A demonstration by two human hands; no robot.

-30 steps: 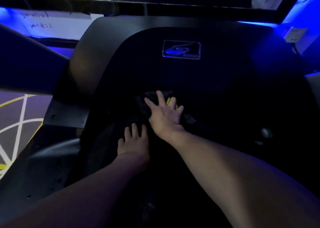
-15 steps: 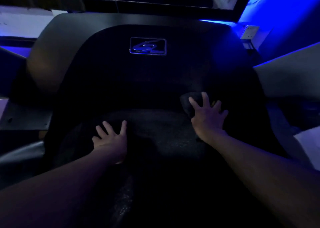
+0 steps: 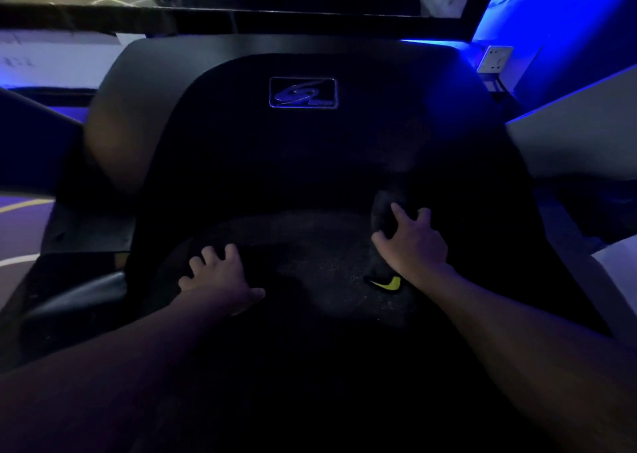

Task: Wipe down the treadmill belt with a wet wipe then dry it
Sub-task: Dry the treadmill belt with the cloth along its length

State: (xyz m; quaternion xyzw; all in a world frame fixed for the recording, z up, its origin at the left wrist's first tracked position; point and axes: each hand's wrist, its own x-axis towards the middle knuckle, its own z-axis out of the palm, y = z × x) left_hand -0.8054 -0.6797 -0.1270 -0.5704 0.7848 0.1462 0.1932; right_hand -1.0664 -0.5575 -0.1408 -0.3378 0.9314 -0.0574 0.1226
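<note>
The dark treadmill belt [image 3: 303, 246] lies below me, dimly lit. My right hand [image 3: 412, 242] is on a dark cloth [image 3: 382, 211] at the belt's front right, its fingers curled into the cloth. A yellow patch of the cloth [image 3: 387, 283] shows just left of my right wrist. My left hand [image 3: 220, 273] rests on the belt at the left with its fingers bent, holding nothing.
The black motor cover [image 3: 241, 135] with a logo badge [image 3: 303, 92] rises ahead of the belt. A side rail [image 3: 76, 297] runs at the left. A wall socket [image 3: 494, 59] sits at the upper right under blue light. A pale panel [image 3: 568, 132] slants at the right.
My right hand slid the cloth from the belt's middle to the right, then its fingers curled into the cloth. My left hand shifted left on the belt.
</note>
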